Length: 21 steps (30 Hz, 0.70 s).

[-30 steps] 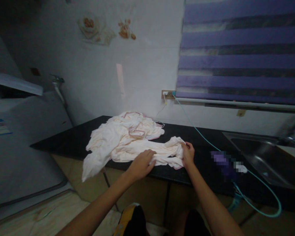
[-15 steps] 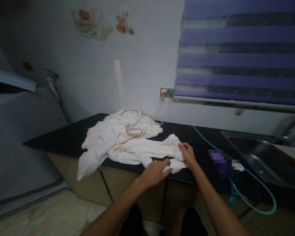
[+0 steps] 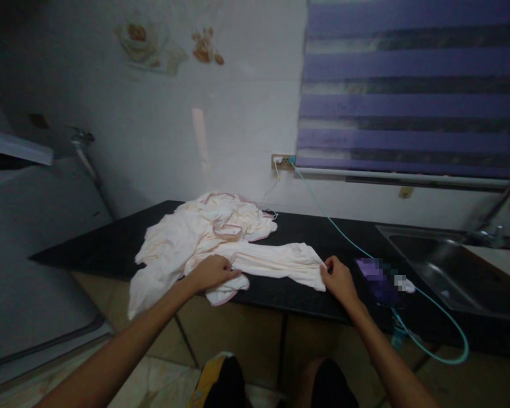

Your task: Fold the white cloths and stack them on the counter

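Observation:
A rumpled white garment (image 3: 174,238) with pink edging lies on the black countertop (image 3: 276,292). One long sleeve or leg (image 3: 276,259) of it stretches to the right, fairly flat but creased. At the far end of that length, my right hand (image 3: 340,279) pinches the cloth edge between thumb and fingers. My left hand (image 3: 213,273) is closed on the cloth near where the length meets the heap; its thumb and forefinger press together. Below the left fingers, a loose pink-edged flap (image 3: 227,290) hangs at the counter's front edge.
Right of my right hand lies a purple phone-like object (image 3: 376,280), partly pixelated, with a teal cable (image 3: 340,224) running to the wall outlet (image 3: 283,162). A steel sink (image 3: 433,266) is set in at the right. A grey appliance (image 3: 38,255) stands at the left.
My left hand has moved left along the cloth. My right hand has shifted slightly right and down, and the sleeve or leg now lies straighter. The view has turned a little right.

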Tool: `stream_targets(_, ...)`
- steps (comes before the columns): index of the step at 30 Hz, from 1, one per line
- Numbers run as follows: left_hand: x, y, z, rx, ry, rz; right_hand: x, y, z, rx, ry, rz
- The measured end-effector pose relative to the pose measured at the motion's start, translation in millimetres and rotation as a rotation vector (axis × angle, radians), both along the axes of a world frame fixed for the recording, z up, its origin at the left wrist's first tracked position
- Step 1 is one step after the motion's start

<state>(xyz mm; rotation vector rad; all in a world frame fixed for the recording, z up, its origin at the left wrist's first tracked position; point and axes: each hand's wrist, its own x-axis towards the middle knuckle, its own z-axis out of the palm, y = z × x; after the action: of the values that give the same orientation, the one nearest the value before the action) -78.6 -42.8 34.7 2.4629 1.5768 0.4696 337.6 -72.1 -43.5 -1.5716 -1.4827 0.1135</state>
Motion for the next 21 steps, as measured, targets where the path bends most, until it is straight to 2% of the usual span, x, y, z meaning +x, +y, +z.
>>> stream_targets(2,11,5,12.6,0.081,-0.138,0.031,0,-1,-0.8,-0.027,0.047,0.050)
stream_targets(5,51,12,28.9,0.235,-0.307,-0.011,1,-3,3.5,-0.045,0.106,0.117)
stream_targets(8,108,26,35.8,0.189,-0.239,-0.111,1,-9,12.0,-0.014,0.187,0.210)
stream_targets(11,163,44,31.1,0.067,-0.061,-0.156,-2,-17,18.9,-0.001,0.298,0.339)
stream_targets(14,206,60,19.9,-0.005,0.043,-0.143,-3,-24,19.3,-0.025,0.353,0.371)
stream_targets(17,231,66,9.9,-0.042,0.129,-0.112,1,-28,14.3,-0.024,0.358,0.268)
stream_targets(21,248,63,6.4,-0.059,0.191,-0.068,13,-39,9.4,-0.032,0.252,0.121)
